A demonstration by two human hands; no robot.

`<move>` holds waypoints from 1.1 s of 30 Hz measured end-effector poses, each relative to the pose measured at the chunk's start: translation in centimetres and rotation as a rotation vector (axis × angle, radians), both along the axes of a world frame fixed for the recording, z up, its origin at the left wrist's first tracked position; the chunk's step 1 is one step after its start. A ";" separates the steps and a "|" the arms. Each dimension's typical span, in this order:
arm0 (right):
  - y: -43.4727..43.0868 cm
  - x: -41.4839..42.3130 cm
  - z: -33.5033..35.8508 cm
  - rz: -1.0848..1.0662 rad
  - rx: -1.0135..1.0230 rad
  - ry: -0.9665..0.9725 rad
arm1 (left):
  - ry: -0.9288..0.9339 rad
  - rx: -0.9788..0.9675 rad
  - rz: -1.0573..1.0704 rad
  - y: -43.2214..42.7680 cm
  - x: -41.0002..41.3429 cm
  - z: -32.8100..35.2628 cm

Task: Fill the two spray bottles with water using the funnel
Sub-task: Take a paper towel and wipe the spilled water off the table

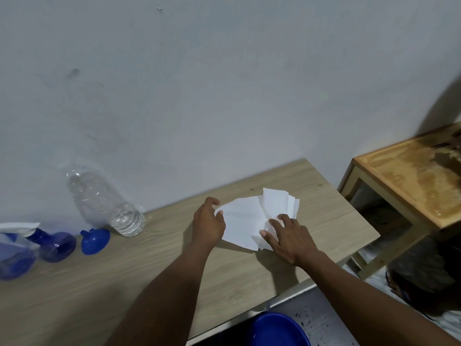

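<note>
Left hand: your left hand [209, 222] rests on the left edge of the white paper sheets [259, 218], fingers curled loosely and slightly apart, the thumb and forefinger tips on the paper's edge; not clamped around anything.
Right hand: your right hand [287, 236] lies palm down on the lower right part of the same sheets, fingers spread apart and pressing flat on the paper.
Paper: a fanned pile of white sheets, lying flat near the right end of the table [149, 265], closer to the back edge than to the front.
Funnel: the blue funnel [95, 240] lies on its side toward the left end of the table, near the wall, well apart from both your hands.
Water bottle: a clear plastic bottle [104, 203] stands just right of the funnel, close to the back edge, with little if any water showing in it.
Spray bottles: two blue spray bottles [35, 248] stand at the far left end of the table, beside the funnel; the frame edge cuts off the nearer one.
Side table: a wooden side table [409, 178] stands off the right end.
Basin: a blue basin [277, 329] sits below the front edge, partly out of view.
</note>
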State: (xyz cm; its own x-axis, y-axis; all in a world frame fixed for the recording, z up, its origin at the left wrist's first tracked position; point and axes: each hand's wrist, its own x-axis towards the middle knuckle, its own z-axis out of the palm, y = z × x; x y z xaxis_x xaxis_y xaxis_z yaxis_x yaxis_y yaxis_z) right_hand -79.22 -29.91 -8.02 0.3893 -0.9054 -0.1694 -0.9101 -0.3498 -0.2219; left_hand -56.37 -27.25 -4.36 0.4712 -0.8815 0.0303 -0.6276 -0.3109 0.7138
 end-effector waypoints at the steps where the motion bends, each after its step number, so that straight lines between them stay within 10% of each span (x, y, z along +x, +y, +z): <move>1: 0.0 0.0 0.2 0.008 -0.026 0.024 | 0.003 0.001 -0.003 0.2 0.2 0.1; 17: 4.8 9.0 6.0 0.040 -0.048 -0.142 | 0.141 -0.034 -0.097 7.8 9.9 5.1; 33: 21.4 38.9 7.0 -0.029 0.601 -0.804 | 0.617 0.178 -0.081 27.4 37.6 7.6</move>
